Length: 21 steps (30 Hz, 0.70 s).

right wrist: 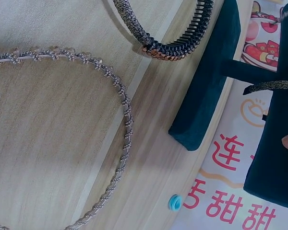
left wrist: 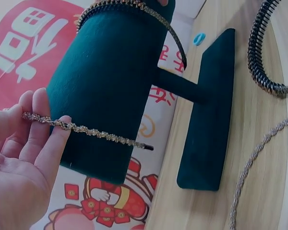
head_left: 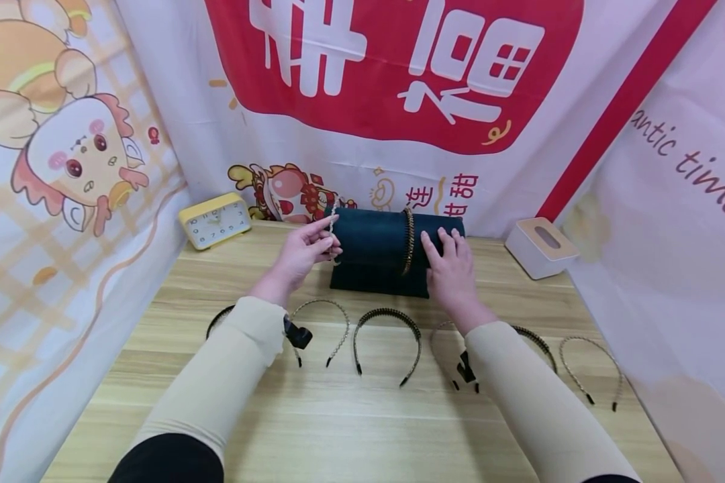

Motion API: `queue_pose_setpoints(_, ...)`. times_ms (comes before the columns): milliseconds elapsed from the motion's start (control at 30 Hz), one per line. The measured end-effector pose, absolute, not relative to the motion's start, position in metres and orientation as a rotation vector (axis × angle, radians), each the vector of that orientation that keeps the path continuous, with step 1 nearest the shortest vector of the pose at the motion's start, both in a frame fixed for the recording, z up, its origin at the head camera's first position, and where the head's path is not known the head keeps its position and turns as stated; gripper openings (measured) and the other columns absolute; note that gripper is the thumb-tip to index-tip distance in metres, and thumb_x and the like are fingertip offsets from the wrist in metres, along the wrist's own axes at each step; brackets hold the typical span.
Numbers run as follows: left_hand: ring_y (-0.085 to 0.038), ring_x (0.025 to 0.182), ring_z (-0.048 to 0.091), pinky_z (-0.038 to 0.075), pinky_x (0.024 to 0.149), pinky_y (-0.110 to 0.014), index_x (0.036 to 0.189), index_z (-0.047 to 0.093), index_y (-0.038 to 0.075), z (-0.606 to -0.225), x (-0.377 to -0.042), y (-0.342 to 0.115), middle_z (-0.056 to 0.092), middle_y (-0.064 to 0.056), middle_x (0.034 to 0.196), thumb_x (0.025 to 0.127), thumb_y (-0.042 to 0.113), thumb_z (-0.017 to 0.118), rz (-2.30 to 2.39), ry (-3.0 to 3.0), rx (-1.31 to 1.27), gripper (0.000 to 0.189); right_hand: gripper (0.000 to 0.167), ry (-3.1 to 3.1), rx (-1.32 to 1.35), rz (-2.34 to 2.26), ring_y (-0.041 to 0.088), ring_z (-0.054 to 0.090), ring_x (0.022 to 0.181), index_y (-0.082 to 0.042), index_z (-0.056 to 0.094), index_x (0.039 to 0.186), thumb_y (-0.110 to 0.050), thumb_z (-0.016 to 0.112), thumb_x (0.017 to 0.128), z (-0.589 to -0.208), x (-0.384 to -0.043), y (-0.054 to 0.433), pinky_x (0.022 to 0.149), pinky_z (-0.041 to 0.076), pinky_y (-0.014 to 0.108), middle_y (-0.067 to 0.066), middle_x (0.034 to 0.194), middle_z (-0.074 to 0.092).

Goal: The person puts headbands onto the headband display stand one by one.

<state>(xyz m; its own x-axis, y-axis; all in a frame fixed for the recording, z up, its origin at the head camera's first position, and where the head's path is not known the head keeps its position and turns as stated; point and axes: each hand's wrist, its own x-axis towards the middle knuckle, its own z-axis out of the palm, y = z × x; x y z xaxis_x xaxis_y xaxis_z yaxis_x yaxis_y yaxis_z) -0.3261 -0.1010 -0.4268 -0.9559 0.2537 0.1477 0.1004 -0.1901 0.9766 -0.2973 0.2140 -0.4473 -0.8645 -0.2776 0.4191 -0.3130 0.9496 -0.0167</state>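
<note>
Left of the dark green stand (head_left: 368, 238), a yellow clock (head_left: 215, 220) stands on the bench (head_left: 338, 429); in front of the stand on that side, a dark headband (head_left: 216, 317) lies partly hidden by the sleeve. The left hand (head_left: 299, 253), thumb and fingers together, pinches a beaded headband (left wrist: 93, 132) at the left end of the stand's roll; its black tip reaches past the roll's lower edge, though whether the band touches the roll cannot be told. It should be light and springy, stiff along its curve, with bumpy beads that give grip but might snag or loosen. The smoother tips, or both sides of the arch, seem the safest hold, spread gently.

Before the stand's middle lies a coiled black headband (head_left: 389, 312). A bronze headband (head_left: 409, 240) sits around the roll, right of its centre. Next to it the right hand (head_left: 453, 272) rests on the roll, fingers apart and holding no headband; the roll looks soft-covered, so a flat palm should steady it. Right of the stand are a tissue box (head_left: 540, 247) and, farther forward, a pale headband (head_left: 592, 341).
</note>
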Motion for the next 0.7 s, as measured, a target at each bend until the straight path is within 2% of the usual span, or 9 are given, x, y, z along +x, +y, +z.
queue_pose_setpoints(233, -0.025, 0.093, 0.070, 0.056, 0.086, -0.036, 0.141, 0.054, 0.004, -0.423, -0.324, -0.078, 0.065, -0.018, 0.100, 0.099, -0.004, 0.054, 2.267, 1.999, 0.411, 0.043, 0.076, -2.665, 0.438, 0.116, 0.049, 0.022, 0.138, -0.018, 0.036, 0.154, -0.012, 0.071, 0.087, -0.447, -0.296, 0.215, 0.115, 0.016, 0.058, 0.025, 0.151, 0.030)
queue_pose_setpoints(433, -0.027, 0.092, 0.067, 0.056, 0.080, -0.029, 0.129, 0.063, -0.004, -0.418, -0.317, -0.061, 0.060, -0.015, 0.100, 0.094, -0.004, 0.063, 2.095, 2.531, 0.391, 0.035, 0.077, -2.666, 0.443, 0.105, 0.049, 0.021, 0.138, -0.018, 0.034, 0.154, -0.013, 0.071, 0.087, -0.447, -0.297, 0.214, 0.114, 0.018, 0.058, 0.025, 0.151, 0.029)
queue_pose_setpoints(533, -0.024, 0.091, 0.065, 0.055, 0.081, -0.030, 0.126, 0.065, -0.003, -0.417, -0.315, -0.058, 0.058, -0.012, 0.098, 0.092, -0.002, 0.067, 1.904, 2.830, 0.423, 0.034, 0.076, -2.658, 0.446, 0.102, 0.049, 0.022, 0.138, -0.018, 0.035, 0.154, -0.013, 0.071, 0.087, -0.448, -0.297, 0.214, 0.114, 0.017, 0.058, 0.025, 0.151, 0.030)
queue_pose_setpoints(700, -0.021, 0.098, 0.061, 0.053, 0.086, -0.033, 0.131, 0.062, 0.001, -0.420, -0.314, -0.058, 0.056, -0.009, 0.103, 0.092, 0.002, 0.068, 1.689, 3.031, 0.502, 0.040, 0.076, -2.652, 0.446, 0.101, 0.049, 0.022, 0.138, -0.017, 0.036, 0.154, -0.012, 0.071, 0.087, -0.448, -0.297, 0.215, 0.115, 0.017, 0.057, 0.025, 0.150, 0.030)
